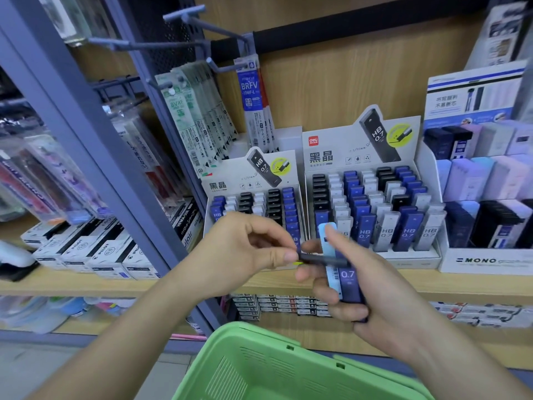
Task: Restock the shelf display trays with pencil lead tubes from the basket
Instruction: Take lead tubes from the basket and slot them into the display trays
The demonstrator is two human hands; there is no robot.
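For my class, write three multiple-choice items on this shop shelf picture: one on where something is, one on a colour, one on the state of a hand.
1. Where is the basket?
A. Below the hands, at the bottom of the view
B. On the top shelf
C. Hung from a hook

2. What colour is the basket?
A. Red
B. Green
C. Black

3. What is the left hand doing?
A. Hanging open and empty
B. Resting flat on the shelf
C. Pinching one dark lead tube

Answers:
1 A: the basket lies under both hands, in front of the shelf.
2 B: its rim and slotted walls are light green.
3 C: the left hand pinches a dark lead tube by its end, while the right hand has its grip on several lead tubes.
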